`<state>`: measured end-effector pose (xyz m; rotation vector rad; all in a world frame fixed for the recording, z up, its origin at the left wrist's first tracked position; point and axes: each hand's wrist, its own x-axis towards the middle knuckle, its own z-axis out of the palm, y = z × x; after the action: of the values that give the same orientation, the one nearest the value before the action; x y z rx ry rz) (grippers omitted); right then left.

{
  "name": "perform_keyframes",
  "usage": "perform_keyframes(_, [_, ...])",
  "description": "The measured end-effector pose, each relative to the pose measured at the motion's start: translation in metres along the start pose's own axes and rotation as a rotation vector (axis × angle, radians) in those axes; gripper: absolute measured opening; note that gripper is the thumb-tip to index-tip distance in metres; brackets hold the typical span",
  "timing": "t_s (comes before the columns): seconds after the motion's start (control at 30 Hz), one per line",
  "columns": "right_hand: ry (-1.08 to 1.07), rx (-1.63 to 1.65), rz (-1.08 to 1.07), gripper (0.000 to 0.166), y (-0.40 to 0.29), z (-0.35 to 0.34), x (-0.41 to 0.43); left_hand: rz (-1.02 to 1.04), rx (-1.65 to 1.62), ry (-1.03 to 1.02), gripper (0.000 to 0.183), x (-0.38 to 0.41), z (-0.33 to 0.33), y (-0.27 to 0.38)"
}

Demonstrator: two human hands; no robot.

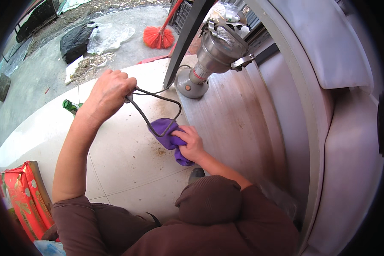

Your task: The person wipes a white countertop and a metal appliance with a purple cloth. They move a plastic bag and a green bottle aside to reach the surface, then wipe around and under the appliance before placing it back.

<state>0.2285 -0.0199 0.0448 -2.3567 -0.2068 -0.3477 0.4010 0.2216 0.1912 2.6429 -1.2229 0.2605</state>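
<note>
My left hand [110, 91] is raised and closed around a black power cord [147, 120], which hangs below it in a bent loop. Below and to the right, my right hand [191, 144] grips a purple cloth [166, 128]. The bottom of the loop passes in front of the cloth; whether they touch, I cannot tell. A length of cord also runs behind toward a stainless steel grinder [217, 51] with metal clamps on its bowl. The grinder's grey base [192, 84] stands at the corner of a brownish board [224, 128].
Brown powder [161, 152] is scattered on the white tiled floor [121, 166]. A green glass bottle [71, 106] lies behind my left forearm. A dark post [188, 41] rises beside the grinder. Red packages [22, 198] sit at lower left; a red broom [159, 37] stands farther off.
</note>
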Motion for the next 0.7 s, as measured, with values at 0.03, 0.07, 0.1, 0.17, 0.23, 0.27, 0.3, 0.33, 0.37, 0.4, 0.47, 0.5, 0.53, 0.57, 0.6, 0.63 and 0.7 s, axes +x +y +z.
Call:
perform_keyframes(0.03, [0.051,-0.033,0.018,0.037,0.002,-0.009,-0.005,-0.016,-0.022,-0.024,0.009,-0.007,-0.002,-0.002])
perform_keyframes(0.07, [0.082,-0.037,0.087,0.038,0.013,-0.021,-0.014,-0.025,-0.050,-0.040,0.008,-0.010,-0.002,-0.003])
perform_keyframes(0.1, [0.114,-0.079,0.135,0.040,0.023,-0.038,-0.023,-0.023,-0.083,-0.050,0.006,-0.014,0.001,-0.006])
perform_keyframes(0.17, [0.265,-0.224,0.266,0.042,0.055,-0.068,-0.047,-0.001,-0.094,-0.055,0.004,-0.012,0.010,-0.004])
perform_keyframes(0.23, [0.297,-0.397,0.437,0.044,0.086,-0.094,-0.068,0.022,-0.086,-0.059,0.003,-0.008,0.015,-0.001])
perform_keyframes(0.27, [0.332,-0.495,0.473,0.048,0.103,-0.107,-0.078,0.042,-0.080,-0.051,0.002,-0.003,0.017,0.002])
perform_keyframes(0.3, [0.366,-0.572,0.541,0.050,0.113,-0.115,-0.085,0.056,-0.068,-0.047,0.002,0.001,0.019,0.005])
perform_keyframes(0.33, [0.402,-0.646,0.606,0.052,0.121,-0.120,-0.089,0.071,-0.072,-0.032,0.002,0.005,0.019,0.007])
perform_keyframes(0.37, [0.341,-0.637,0.632,0.053,0.129,-0.120,-0.094,0.084,-0.074,-0.018,0.002,0.008,0.020,0.010])
perform_keyframes(0.4, [0.280,-0.619,0.656,0.054,0.127,-0.117,-0.091,0.095,-0.069,-0.006,0.002,0.010,0.020,0.011])
perform_keyframes(0.47, [0.175,-0.592,0.624,0.055,0.125,-0.106,-0.080,0.096,-0.064,-0.001,0.003,0.009,0.019,0.009])
perform_keyframes(0.5, [0.223,-0.398,0.545,0.055,0.126,-0.099,-0.061,0.089,-0.054,-0.018,0.004,0.006,0.020,0.008])
perform_keyframes(0.53, [0.270,-0.206,0.470,0.055,0.128,-0.094,-0.037,0.087,-0.047,-0.036,0.005,0.004,0.020,0.008])
perform_keyframes(0.57, [0.359,-0.123,0.408,0.055,0.130,-0.089,-0.005,0.083,-0.052,-0.060,0.007,0.000,0.023,0.008])
perform_keyframes(0.6, [0.450,-0.042,0.346,0.054,0.128,-0.083,0.034,0.077,-0.058,-0.070,0.007,-0.004,0.025,0.009])
perform_keyframes(0.63, [0.501,-0.077,0.265,0.057,0.118,-0.080,0.073,0.076,-0.062,-0.080,0.007,-0.008,0.027,0.011])
perform_keyframes(0.7, [0.462,-0.158,0.282,0.059,0.108,-0.064,0.138,0.086,-0.105,-0.109,0.010,-0.011,0.032,0.016])
